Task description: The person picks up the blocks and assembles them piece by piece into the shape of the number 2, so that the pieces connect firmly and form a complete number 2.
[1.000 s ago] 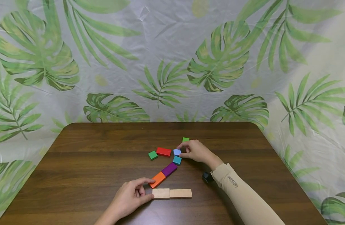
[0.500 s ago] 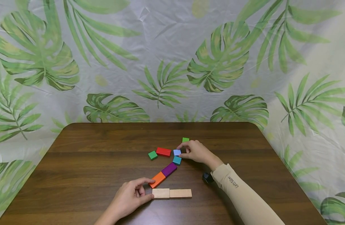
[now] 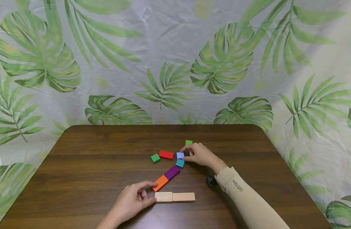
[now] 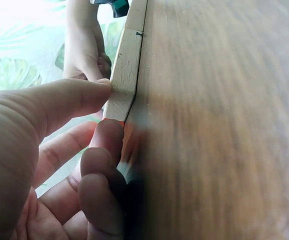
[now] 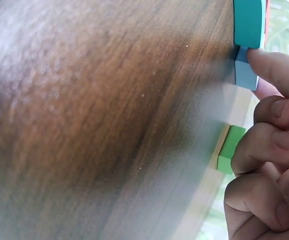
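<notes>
My left hand [image 3: 133, 201] reaches in from the lower left. Its thumb touches the left end of a plain wooden block [image 3: 164, 197], while the index finger rests at the lower end of an orange block [image 3: 160, 183]. In the left wrist view, the other fingers are curled beside the block's end. Farther up, my right hand [image 3: 200, 154] pinches a small light blue block [image 3: 180, 155] between thumb and index finger. A teal block [image 3: 180, 163] lies just in front of it; a purple block [image 3: 172, 172] continues from the orange one.
A second plain wooden block [image 3: 184, 197] extends the first to the right. A red block [image 3: 166, 154] and a dark green block [image 3: 155, 158] lie left of the light blue one. A bright green block [image 3: 189, 142] sits behind my right hand on the brown table [image 3: 78, 178].
</notes>
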A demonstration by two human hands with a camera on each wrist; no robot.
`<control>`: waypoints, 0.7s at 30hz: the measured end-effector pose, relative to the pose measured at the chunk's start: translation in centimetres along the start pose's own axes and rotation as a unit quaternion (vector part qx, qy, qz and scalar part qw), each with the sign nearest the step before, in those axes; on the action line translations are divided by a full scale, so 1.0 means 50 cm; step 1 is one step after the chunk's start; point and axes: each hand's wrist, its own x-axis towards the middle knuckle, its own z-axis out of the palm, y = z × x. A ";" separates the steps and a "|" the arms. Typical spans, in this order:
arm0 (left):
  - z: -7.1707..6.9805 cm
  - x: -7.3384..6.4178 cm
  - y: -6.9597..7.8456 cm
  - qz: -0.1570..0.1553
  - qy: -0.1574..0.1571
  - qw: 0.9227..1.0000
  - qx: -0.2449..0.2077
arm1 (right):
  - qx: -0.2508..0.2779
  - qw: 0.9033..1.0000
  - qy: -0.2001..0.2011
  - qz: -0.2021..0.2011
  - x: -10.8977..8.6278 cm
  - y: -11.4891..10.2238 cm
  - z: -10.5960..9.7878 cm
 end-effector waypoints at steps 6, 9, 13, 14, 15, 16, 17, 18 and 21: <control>0.000 -0.001 0.002 0.013 0.007 1.000 -0.006 | -0.003 1.000 0.003 -0.004 0.002 0.005 0.001; 0.000 -0.002 0.003 0.017 0.008 1.000 -0.008 | -0.003 1.000 0.002 -0.005 0.003 0.006 0.001; 0.000 -0.001 0.002 0.015 0.008 1.000 -0.008 | -0.001 1.000 0.001 -0.004 0.002 0.005 0.000; 0.000 -0.001 0.001 0.014 0.008 1.000 -0.008 | 0.000 1.000 0.001 -0.004 0.002 0.005 0.000; 0.000 -0.001 0.001 0.014 0.007 1.000 -0.009 | 0.000 1.000 0.000 -0.003 0.002 0.004 0.000; 0.000 -0.001 0.001 0.014 0.007 1.000 -0.009 | 0.000 1.000 0.000 -0.003 0.002 0.004 0.000; 0.000 -0.001 0.001 0.013 0.007 1.000 -0.009 | 0.001 1.000 0.000 -0.003 0.002 0.004 0.000; 0.000 -0.001 0.002 0.012 0.007 1.000 -0.008 | 0.001 1.000 -0.001 -0.003 0.002 0.003 -0.001; 0.000 0.000 0.003 0.009 0.006 1.000 -0.008 | 0.000 1.000 -0.001 -0.003 0.001 0.003 -0.001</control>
